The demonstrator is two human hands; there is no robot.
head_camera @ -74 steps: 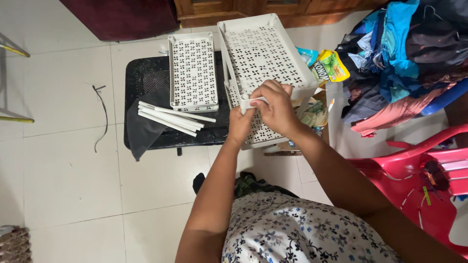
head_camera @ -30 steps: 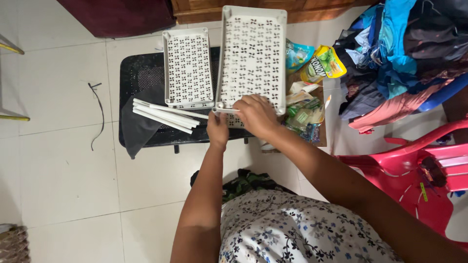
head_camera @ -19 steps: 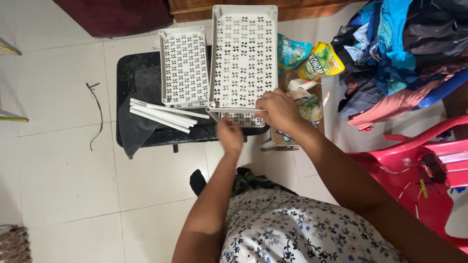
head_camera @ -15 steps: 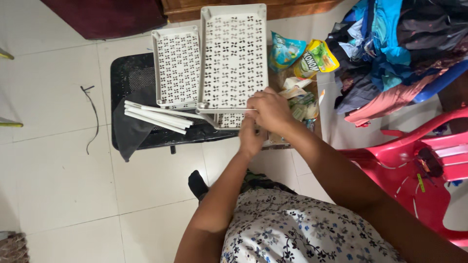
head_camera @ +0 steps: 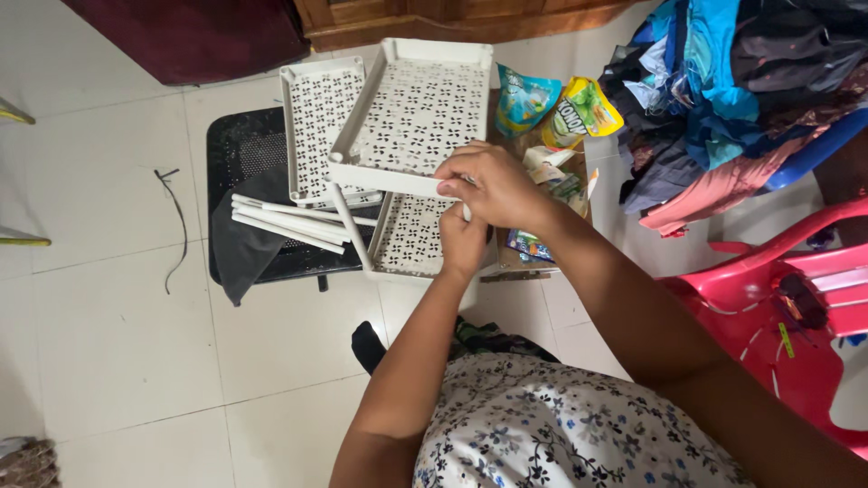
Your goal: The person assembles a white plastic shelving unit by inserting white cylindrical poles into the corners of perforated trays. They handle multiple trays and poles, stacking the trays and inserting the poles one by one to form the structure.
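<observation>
Now the upper white perforated tray (head_camera: 411, 117) is lifted and tilted above the lower tray (head_camera: 407, 237), on a thin white post (head_camera: 348, 221). Right hand (head_camera: 493, 185) grips its near edge; just below, left hand (head_camera: 463, 242) is closed around another post.
</observation>
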